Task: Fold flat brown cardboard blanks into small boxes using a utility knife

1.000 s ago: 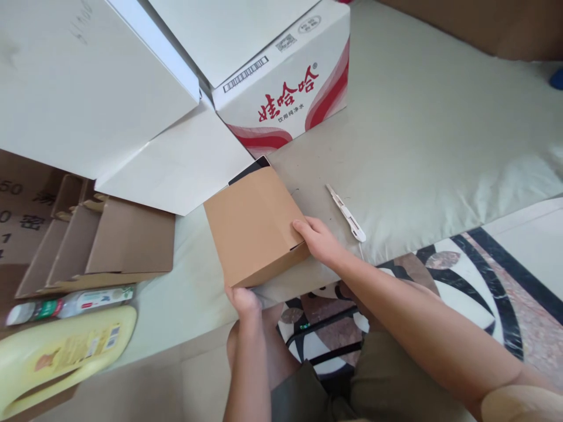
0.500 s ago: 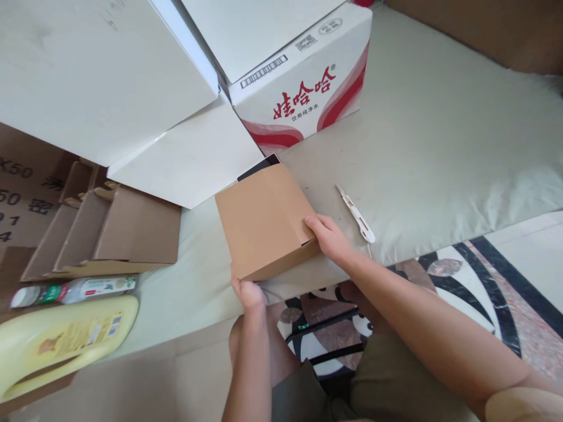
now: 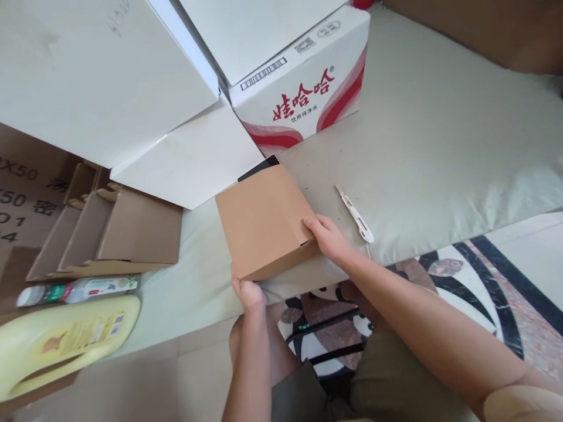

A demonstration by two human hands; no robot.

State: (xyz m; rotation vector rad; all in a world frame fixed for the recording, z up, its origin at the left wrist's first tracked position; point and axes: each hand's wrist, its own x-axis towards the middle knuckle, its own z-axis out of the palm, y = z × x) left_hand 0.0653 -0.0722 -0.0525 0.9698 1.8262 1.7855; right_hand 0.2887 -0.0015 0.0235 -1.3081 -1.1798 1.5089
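Note:
A plain brown cardboard box lies in front of me on a pale green padded surface. My left hand grips its near left corner, with most of the fingers hidden under or behind the box. Around the near right corner is my right hand, its thumb on the top face and the other fingers out of sight. A dark flat object sticks out from behind the box's far edge. To the right of my right hand lies a white utility knife.
Large white cartons stand behind and to the left, one printed in red. Brown cardboard dividers, a clear bottle and a yellow jug are at the left. The padded surface's front edge is close to my knees.
Both hands keep the same hold on the cardboard box, which stays in place. Only the camera view has shifted very slightly.

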